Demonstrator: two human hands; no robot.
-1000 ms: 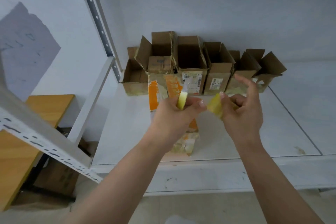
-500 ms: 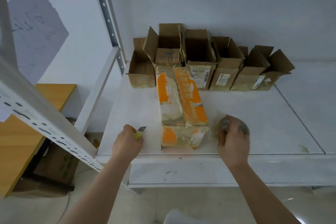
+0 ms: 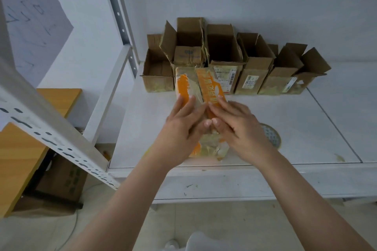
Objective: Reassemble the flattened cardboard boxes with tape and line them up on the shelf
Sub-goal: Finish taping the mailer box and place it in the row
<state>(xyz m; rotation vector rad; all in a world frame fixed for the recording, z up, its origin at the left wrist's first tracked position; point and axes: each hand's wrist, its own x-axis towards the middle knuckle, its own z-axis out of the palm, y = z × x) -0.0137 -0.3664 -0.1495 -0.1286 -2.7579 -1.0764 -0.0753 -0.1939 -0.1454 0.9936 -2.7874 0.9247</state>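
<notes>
wooden desk [image 3: 30, 149] sits off to the left of the white shelf [image 3: 306, 138]. left hand [image 3: 181, 128] lies flat on the orange box [image 3: 202, 87] near the shelf's front edge, fingers straight and pressing, gripping nothing. right hand [image 3: 236, 124] does the same beside it, thumbs touching. tape roll [image 3: 272, 134] lies just right of that hand. open cardboard boxes [image 3: 253, 67] line the back wall.
</notes>
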